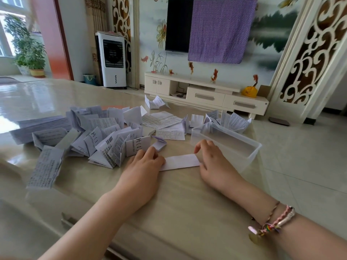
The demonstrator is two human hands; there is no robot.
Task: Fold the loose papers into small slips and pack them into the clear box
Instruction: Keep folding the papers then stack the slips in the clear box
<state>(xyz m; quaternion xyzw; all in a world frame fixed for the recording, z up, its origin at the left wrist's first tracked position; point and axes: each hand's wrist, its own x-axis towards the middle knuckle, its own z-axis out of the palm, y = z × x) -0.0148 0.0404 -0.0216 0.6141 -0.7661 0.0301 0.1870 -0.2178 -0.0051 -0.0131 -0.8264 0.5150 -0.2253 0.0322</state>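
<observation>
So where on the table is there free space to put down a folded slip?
Bare tabletop lies in front of the white strip, between the two forearms. More lies far left, beyond the paper heap. It is crowded from that heap across to the clear box, with more papers behind the box. The left hand and right hand press the strip's ends.

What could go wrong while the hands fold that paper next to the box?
1. The clear box sits by the table's edge, right beside the right hand; a nudge might knock it off.
2. The white strip is held only at its ends by both hands, left hand included, so the crease might go crooked.
</observation>
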